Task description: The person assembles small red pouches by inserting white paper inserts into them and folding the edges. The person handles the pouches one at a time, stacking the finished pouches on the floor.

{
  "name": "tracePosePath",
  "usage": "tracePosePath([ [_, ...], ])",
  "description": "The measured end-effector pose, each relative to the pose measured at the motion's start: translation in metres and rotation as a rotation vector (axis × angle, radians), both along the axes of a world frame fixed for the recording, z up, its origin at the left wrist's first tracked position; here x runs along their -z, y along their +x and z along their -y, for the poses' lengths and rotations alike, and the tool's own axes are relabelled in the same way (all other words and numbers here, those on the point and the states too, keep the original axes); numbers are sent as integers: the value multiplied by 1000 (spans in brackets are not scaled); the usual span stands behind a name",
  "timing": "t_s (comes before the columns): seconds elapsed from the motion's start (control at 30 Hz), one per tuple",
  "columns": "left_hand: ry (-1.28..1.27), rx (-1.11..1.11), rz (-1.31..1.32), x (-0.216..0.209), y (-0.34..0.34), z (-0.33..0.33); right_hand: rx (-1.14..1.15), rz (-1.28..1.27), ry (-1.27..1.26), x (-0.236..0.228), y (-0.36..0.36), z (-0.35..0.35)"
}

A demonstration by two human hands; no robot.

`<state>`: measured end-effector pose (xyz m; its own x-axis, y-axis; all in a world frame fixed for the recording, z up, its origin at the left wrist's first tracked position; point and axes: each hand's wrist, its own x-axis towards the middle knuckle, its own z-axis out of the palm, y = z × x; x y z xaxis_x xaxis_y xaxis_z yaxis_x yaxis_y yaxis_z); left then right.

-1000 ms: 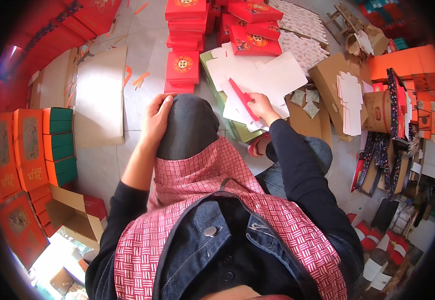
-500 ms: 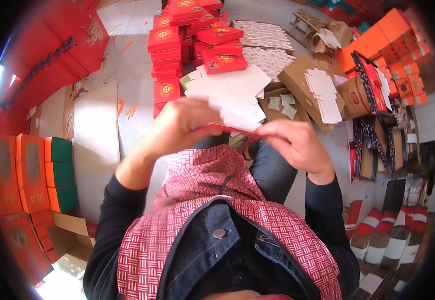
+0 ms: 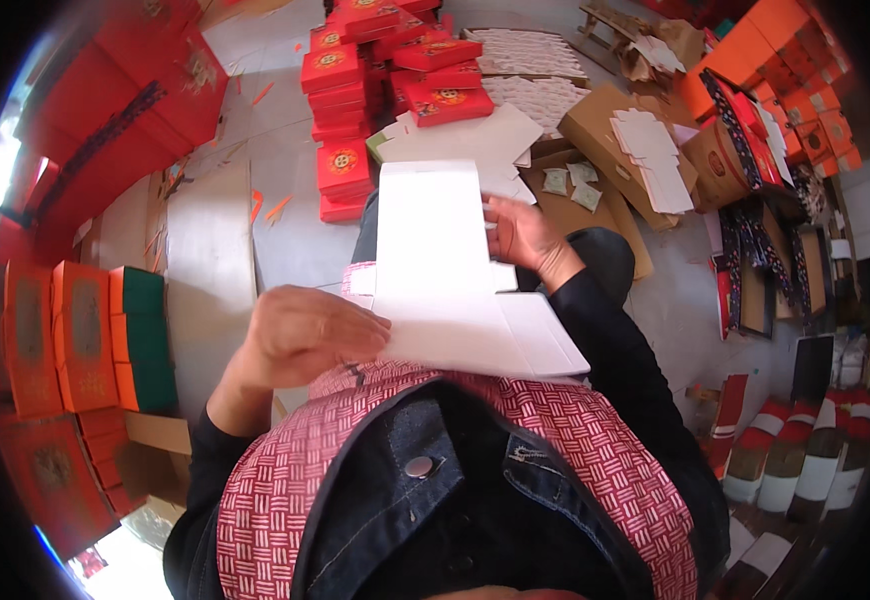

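A white cardboard box blank (image 3: 433,250) lies unfolded before me, its lower part over my apron and its narrow panel pointing away. Small tabs stick out at its sides, and a wider flap spreads toward the lower right. My left hand (image 3: 310,335) has its fingers close together on the blank's left edge; the thumb's grip is hidden. At the upper right edge my right hand (image 3: 527,238) is loosely curled, with fingertips partly hidden behind the card. More white blanks (image 3: 505,140) lie stacked just beyond.
Piles of red decorated boxes (image 3: 343,165) stand ahead. An open brown carton (image 3: 595,205) with small packets sits ahead to the right. Orange and green boxes (image 3: 85,335) are stacked on my left. Dark patterned boxes (image 3: 750,260) and more orange ones (image 3: 805,130) stand on the right.
The blank, earlier seen nearly edge-on with a red side, now faces up with its white surface spread out. My left hand has come nearer and lower; my right hand has shifted left and slightly farther away.
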<state>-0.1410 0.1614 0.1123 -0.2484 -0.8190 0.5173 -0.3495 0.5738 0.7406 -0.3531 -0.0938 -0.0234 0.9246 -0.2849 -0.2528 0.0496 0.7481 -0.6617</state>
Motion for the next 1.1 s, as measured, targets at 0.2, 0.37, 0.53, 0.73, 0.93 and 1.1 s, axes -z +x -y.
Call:
tracePosePath([
  [0.2,581,-280,-237,21,1,-2,-127,-86,-394,-67,35,-7],
  [0.37,886,-428,-730,51,5,26,-164,-195,-844,-91,53,-14],
  [0.53,904,-425,-902,68,5,28,166,-277,-1240,-93,45,0],
  [0.73,324,-681,-698,54,-24,28,331,-262,-993,-141,16,-65],
  [0.93,122,-349,-35,59,-58,64,466,-257,-933,-88,38,-93],
  [1.1,-113,-418,224,57,-1,37,611,-413,-702,-41,10,-11],
])
